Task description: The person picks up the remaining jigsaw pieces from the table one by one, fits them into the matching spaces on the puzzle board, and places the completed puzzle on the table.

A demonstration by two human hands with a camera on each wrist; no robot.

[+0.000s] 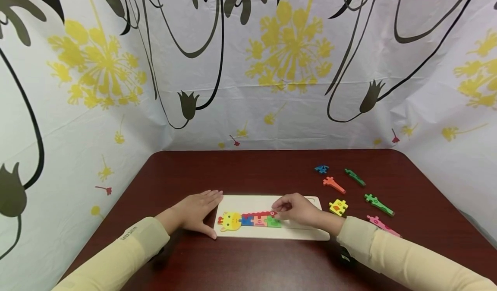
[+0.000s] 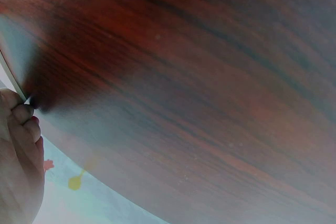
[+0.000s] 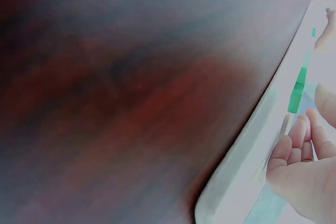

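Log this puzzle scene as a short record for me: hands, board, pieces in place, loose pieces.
Left hand: at the left end of the board, fingers extended
Right hand: over the board, fingertips by the green neck piece; grip unclear
Board: pale, flat on the dark table
In row: yellow giraffe head, blue neck piece, pinkish neck piece, green neck piece
Loose, table's right side: blue piece, orange piece, farther green piece, nearer green piece, yellow piece, pink piece

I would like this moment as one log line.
left hand: at puzzle board, left end | right hand: beside green piece, grip unclear | giraffe head: on board | yellow piece: right of board
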